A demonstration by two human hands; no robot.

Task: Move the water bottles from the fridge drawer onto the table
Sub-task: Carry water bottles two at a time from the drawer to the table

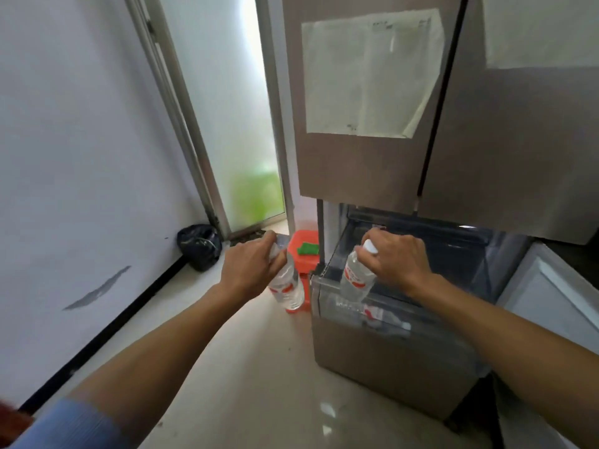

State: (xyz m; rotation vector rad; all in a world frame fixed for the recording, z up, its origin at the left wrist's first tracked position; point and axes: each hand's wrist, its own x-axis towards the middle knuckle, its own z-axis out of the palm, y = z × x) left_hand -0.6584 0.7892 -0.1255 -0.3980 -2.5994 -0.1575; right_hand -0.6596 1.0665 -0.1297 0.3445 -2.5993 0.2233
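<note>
My left hand (pixel 251 267) grips the neck of a clear water bottle (pixel 288 288) with a red-and-white label, which hangs over the floor to the left of the fridge. My right hand (pixel 397 257) holds a second water bottle (pixel 355 280) by its white cap, just above the front left corner of the pulled-out fridge drawer (pixel 382 354). Another bottle (pixel 372 314) lies on its side inside the drawer, against the front wall. No table is in view.
The brown fridge doors (pixel 366 163) above the drawer are closed, with a paper sheet taped on. An orange basket (pixel 303 251) stands on the floor beside the fridge, a black bag (pixel 199 246) by the wall. A white panel (pixel 551 296) is at the right.
</note>
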